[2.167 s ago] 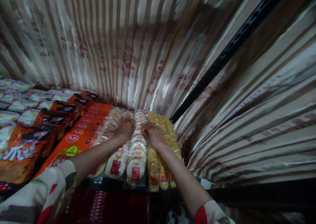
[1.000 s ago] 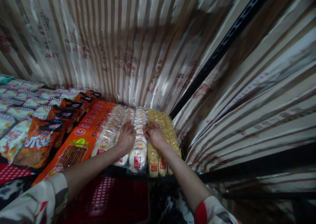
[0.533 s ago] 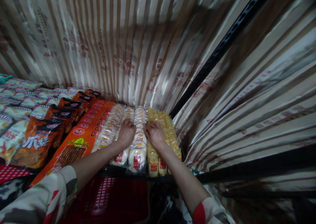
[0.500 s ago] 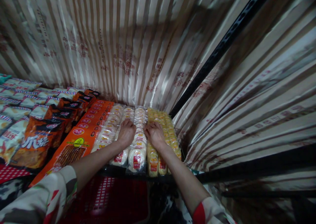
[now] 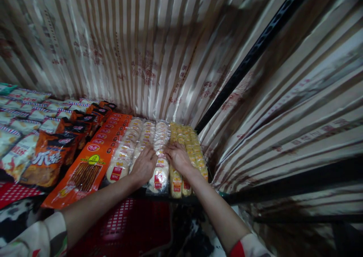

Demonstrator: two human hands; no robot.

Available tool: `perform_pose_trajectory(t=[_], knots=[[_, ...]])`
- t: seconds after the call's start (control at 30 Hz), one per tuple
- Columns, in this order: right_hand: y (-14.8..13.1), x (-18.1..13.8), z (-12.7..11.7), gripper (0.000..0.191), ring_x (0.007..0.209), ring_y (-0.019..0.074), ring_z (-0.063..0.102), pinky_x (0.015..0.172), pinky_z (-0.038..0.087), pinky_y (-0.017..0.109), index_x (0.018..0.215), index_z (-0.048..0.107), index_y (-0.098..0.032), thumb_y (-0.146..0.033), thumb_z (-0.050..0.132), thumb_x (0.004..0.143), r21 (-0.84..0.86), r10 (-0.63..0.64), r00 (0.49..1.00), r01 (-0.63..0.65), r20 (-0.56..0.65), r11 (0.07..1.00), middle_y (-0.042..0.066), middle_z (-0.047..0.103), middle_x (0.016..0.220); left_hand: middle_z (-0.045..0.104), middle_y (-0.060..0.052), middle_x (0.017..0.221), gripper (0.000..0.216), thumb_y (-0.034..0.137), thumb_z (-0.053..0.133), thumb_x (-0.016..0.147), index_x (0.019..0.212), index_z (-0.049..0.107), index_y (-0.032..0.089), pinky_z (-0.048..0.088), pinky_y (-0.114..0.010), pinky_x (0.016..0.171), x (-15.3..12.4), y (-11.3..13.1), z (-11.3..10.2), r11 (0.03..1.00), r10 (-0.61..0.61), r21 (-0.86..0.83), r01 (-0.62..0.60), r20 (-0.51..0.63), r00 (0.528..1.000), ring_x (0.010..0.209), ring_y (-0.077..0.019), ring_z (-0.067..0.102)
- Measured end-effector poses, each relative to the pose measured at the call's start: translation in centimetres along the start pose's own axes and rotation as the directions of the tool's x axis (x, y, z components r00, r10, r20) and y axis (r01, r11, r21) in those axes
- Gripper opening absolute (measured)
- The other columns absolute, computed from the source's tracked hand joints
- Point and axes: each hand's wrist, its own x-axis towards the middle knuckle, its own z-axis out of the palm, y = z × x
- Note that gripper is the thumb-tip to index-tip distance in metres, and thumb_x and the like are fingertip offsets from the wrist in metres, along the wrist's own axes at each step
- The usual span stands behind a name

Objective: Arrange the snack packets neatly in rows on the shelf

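Clear packs of round white cakes with red labels stand in rows on the shelf. My left hand lies over the left edge of the row nearest the yellow packs, its fingers curled in against the wrappers. From the other side my right hand presses its bent fingers to the same row, near the left column of yellow packs. Both sets of fingertips touch the middle of the row; the exact grip is partly hidden. Another row of white packs stands to the left of my left hand.
An orange bag of stick snacks lies left of the white packs. Beyond it stand orange-and-black snack bags and white snack bags. A striped curtain hangs behind, with a black post at right. Below is a red basket.
Both hands have slid slightly nearer along the white row, the left one more. The view has shifted a little, showing more of the orange bag.
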Motion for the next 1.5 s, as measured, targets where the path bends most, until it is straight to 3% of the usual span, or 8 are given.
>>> perform_pose_trajectory(t=[0.23,0.47,0.57,0.73,0.83,1.0,1.23,1.5], knots=[[-0.6,0.5,-0.9,0.017,0.099,0.0244,0.051,0.088,0.038,0.037,0.090,0.071,-0.022,-0.022,0.054,0.086,0.022,0.044,0.999,-0.044,-0.010,0.999,0.005,0.069,0.091,0.060,-0.012,0.101,0.016,0.010,0.048,0.085,0.091,0.062,0.010,0.042,-0.042,0.098,0.6,-0.4,0.7,0.999,-0.036,0.010,0.036,0.009,0.999,0.110,-0.0254,0.045],[-4.2,-3.5,-1.6,0.032,0.108,0.0199,0.053,0.095,0.044,0.036,0.119,0.058,-0.016,-0.020,0.042,0.091,0.275,0.110,0.944,-0.021,-0.312,0.961,0.009,0.063,0.115,0.057,-0.014,0.115,0.023,0.011,0.044,0.087,0.102,0.062,0.010,0.037,-0.049,0.103,-0.1,1.2,-0.7,0.999,-0.021,-0.037,0.017,-0.106,0.994,0.126,-0.0288,0.036],[-7.8,-7.5,0.2,0.033,0.113,0.0182,0.053,0.097,0.044,0.037,0.119,0.057,-0.017,-0.018,0.036,0.093,0.397,0.289,0.861,-0.112,-0.419,0.911,0.010,0.061,0.117,0.054,-0.013,0.124,0.030,0.012,0.038,0.089,0.110,0.059,0.013,0.040,-0.051,0.101,-3.3,3.2,-1.0,0.995,-0.086,-0.060,0.078,-0.147,0.985,0.128,-0.0288,0.036],[-12.3,-13.1,6.3,0.040,0.120,0.0211,0.051,0.094,0.049,0.038,0.128,0.052,-0.018,-0.019,0.037,0.091,0.420,0.377,0.829,-0.194,-0.413,0.887,0.012,0.054,0.130,0.054,-0.017,0.127,0.036,0.019,0.033,0.093,0.121,0.053,0.007,0.047,-0.042,0.098,-10.5,6.1,1.0,0.999,0.052,0.008,-0.051,-0.199,0.979,0.127,-0.0265,0.041],[-13.0,-14.3,9.1,0.040,0.120,0.0235,0.051,0.095,0.049,0.040,0.125,0.056,-0.017,-0.020,0.037,0.091,0.423,0.417,0.822,-0.243,-0.388,0.873,0.014,0.053,0.130,0.053,-0.018,0.130,0.038,0.021,0.033,0.094,0.124,0.051,0.005,0.047,-0.039,0.098,-12.6,6.4,2.5,0.994,0.104,0.038,-0.101,-0.102,0.989,0.126,-0.0260,0.043],[-12.7,-14.0,9.9,0.042,0.122,0.0236,0.049,0.099,0.046,0.042,0.127,0.055,-0.020,-0.018,0.040,0.088,0.467,0.446,0.826,-0.261,-0.344,0.845,0.013,0.051,0.134,0.053,-0.015,0.131,0.036,0.017,0.036,0.092,0.124,0.051,0.009,0.046,-0.041,0.099,-12.1,5.9,3.8,0.999,0.027,0.019,-0.027,0.006,1.000,0.125,-0.0250,0.046],[-13.1,-13.3,8.7,0.044,0.126,0.0239,0.045,0.101,0.044,0.044,0.130,0.052,-0.016,-0.015,0.038,0.088,0.509,0.476,0.838,-0.297,-0.266,0.808,0.016,0.046,0.138,0.048,-0.013,0.136,0.039,0.013,0.040,0.089,0.127,0.049,0.010,0.040,-0.041,0.106,-11.0,6.1,3.0,0.993,-0.067,-0.093,0.076,0.101,0.993,0.131,-0.0227,0.039],[-13.0,-13.2,8.2,0.043,0.127,0.0229,0.044,0.100,0.045,0.044,0.130,0.050,-0.015,-0.016,0.035,0.090,0.477,0.424,0.850,-0.245,-0.313,0.844,0.015,0.049,0.135,0.056,-0.011,0.124,0.031,0.009,0.040,0.087,0.111,0.059,0.014,0.040,-0.040,0.105,-8.8,4.9,0.0,0.992,-0.047,-0.115,0.042,-0.046,0.998,0.125,-0.0233,0.043]])
